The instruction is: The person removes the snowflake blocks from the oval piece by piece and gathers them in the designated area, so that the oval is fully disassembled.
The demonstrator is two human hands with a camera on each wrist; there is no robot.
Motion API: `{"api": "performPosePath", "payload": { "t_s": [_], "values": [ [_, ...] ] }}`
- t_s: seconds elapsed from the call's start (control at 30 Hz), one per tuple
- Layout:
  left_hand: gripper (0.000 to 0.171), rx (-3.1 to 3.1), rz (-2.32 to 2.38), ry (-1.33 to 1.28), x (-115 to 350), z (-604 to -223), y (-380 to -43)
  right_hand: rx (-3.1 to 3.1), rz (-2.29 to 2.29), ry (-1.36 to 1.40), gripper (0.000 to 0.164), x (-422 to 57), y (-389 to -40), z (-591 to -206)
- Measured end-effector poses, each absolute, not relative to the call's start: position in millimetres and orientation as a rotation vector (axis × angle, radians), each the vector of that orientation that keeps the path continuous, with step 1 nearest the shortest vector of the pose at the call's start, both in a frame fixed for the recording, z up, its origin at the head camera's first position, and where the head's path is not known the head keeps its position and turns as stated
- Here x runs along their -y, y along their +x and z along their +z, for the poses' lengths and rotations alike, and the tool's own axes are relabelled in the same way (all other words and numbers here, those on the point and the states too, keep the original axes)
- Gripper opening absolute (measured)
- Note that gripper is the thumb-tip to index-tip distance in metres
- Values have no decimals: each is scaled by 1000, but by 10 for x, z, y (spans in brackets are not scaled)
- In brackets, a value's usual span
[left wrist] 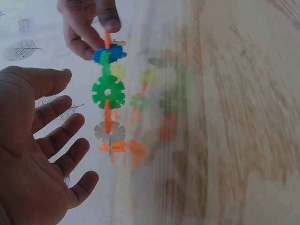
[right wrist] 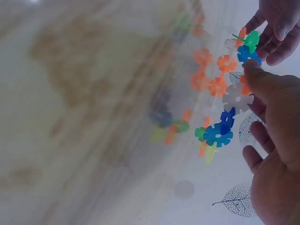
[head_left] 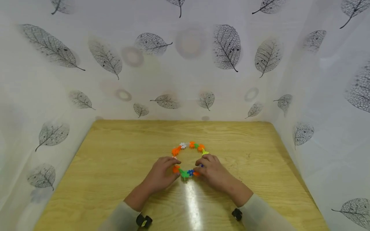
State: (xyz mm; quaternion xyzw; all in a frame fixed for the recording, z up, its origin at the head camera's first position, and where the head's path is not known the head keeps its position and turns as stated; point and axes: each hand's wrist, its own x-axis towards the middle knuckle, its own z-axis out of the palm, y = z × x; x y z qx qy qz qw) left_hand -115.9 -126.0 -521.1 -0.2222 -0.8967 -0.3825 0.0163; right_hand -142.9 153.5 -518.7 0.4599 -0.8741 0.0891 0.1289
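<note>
A ring of linked plastic snowflake discs [head_left: 185,174] sits on the wooden table, in orange, green, blue, white and yellow. My left hand [head_left: 160,174] is at the ring's left side; in the left wrist view its fingers are spread, apart from the green disc [left wrist: 99,92] and the white disc below it. My right hand [head_left: 214,173] pinches the near right part of the ring. The right wrist view shows its thumb over an orange disc beside a blue disc [right wrist: 248,55], with a white disc [right wrist: 236,99] by the fingers.
The wooden table [head_left: 121,138] carries glossy reflections of the discs. A white curtain [head_left: 190,77] printed with dark leaves borders it at the back and both sides. Black straps [head_left: 144,220] are near both sleeve cuffs.
</note>
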Motion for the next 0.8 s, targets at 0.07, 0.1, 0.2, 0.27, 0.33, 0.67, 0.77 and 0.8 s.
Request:
{"api": "performPosePath", "payload": {
  "t_s": [0.07, 0.1, 0.2, 0.27, 0.33, 0.67, 0.77, 0.8],
  "values": [
    [36, 2771, -1204, -707, 1247, -5197, -1172, 2482, 314, 1332, 23, -1531, -1453, -5145],
    [37, 2756, -1214, -719, 1241, -5189, -1179, 2448, 341, 1329, 22, -1527, -1469, -5126],
    [39, 2694, -1233, -771, 1211, -5156, -1201, 2327, 426, 1326, 22, -1515, -1519, -5069],
    [43, 2650, -1243, -804, 1189, -5131, -1218, 2249, 495, 1323, 21, -1505, -1551, -5031],
    [47, 2610, -1246, -829, 1159, -5096, -1241, 2175, 561, 1316, 20, -1494, -1582, -4993],
    [54, 2533, -1066, -858, 945, -4924, -1351, 2113, 745, 1229, 13, -1444, -1609, -4860],
    [49, 2516, -1056, -834, 915, -4877, -1353, 2122, 761, 1209, 12, -1425, -1589, -4809],
    [48, 2504, -1060, -834, 908, -4863, -1354, 2129, 771, 1201, 12, -1421, -1580, -4791]
  ]
}}
